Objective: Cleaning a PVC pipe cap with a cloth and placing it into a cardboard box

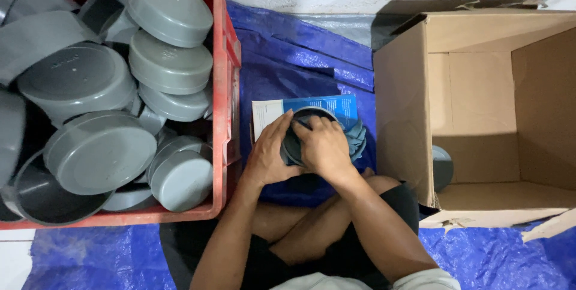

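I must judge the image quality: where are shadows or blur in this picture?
Head view: sharp overall; the open brown cardboard box throws a dark shadow onto the blue plastic tarp; soft sheen on the grey round plastic caps in the red plastic crate; no motion blur on either hand.

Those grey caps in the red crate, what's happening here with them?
A person sits cross-legged on a blue tarp, holding one grey cap in front of them. The left hand grips its side while the right hand presses a blue cloth against it. A blue-and-white booklet lies under the cap. To the person's left, the red crate is piled with similar caps. To the right, an open cardboard box lies on its side with one cap inside.
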